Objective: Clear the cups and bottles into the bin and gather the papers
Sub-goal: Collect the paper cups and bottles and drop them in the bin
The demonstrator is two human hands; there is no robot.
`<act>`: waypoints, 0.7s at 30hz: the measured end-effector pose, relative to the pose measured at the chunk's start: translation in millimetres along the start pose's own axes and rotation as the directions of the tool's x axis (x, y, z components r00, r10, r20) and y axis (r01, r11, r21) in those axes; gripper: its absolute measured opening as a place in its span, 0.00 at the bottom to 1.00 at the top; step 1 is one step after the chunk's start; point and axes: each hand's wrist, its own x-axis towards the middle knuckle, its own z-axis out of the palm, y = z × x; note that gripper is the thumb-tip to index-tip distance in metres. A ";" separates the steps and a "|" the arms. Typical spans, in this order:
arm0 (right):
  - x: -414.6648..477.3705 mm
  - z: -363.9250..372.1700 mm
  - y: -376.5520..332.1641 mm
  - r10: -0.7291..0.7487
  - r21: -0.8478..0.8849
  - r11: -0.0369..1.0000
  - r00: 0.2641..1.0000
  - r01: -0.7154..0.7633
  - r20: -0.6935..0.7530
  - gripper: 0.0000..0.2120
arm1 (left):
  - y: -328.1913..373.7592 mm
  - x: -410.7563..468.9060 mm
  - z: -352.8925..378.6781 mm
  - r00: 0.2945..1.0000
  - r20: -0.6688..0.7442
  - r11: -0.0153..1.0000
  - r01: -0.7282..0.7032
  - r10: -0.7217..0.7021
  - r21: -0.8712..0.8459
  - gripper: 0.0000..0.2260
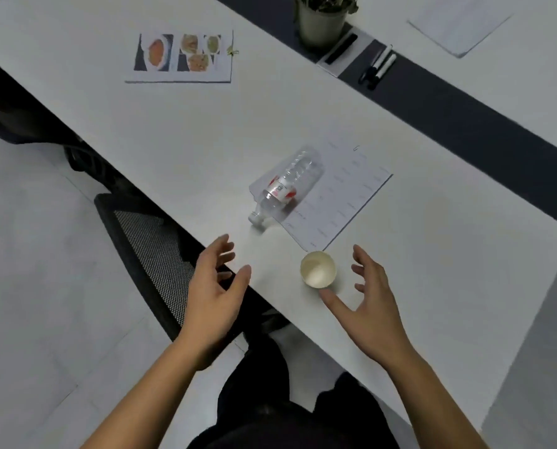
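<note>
Cup [318, 269]: one; bottle [283, 187]: one; papers [332, 196]: three.

One cup [318, 269], one bottle [283, 187] (lying down), three papers [335, 192] [181, 57] [460, 22].

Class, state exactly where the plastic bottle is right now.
The plastic bottle lies on its side on the white table, partly over the printed sheet, just beyond the paper cup.
</note>
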 end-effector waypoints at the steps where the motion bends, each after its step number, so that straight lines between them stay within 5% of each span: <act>1: 6.1 10.1 -1.9 0.030 -0.005 1.000 1.000 -0.030 0.000 0.46 | -4.8 21.0 -0.1 0.999 0.034 0.999 -0.005 0.003 0.053 0.30; 9: 43.9 70.0 18.5 0.111 -0.017 0.993 0.992 -0.113 -0.057 0.59 | -55.0 133.6 56.8 0.992 0.115 0.943 0.012 -0.053 0.331 0.41; 16: 49.0 71.9 23.9 0.207 0.120 0.975 0.958 -0.186 -0.197 0.25 | -61.9 145.7 73.6 0.999 -0.016 0.936 0.051 -0.049 0.349 0.18; 19: 40.6 59.4 9.1 0.139 0.067 0.990 0.962 -0.127 -0.237 0.31 | -44.5 136.2 58.8 0.999 -0.038 0.956 0.032 -0.021 0.292 0.16; 21: 38.3 57.3 0.7 0.066 -0.093 0.993 0.991 -0.077 -0.119 0.43 | -30.8 125.5 48.3 0.998 -0.055 0.964 0.018 -0.004 0.265 0.15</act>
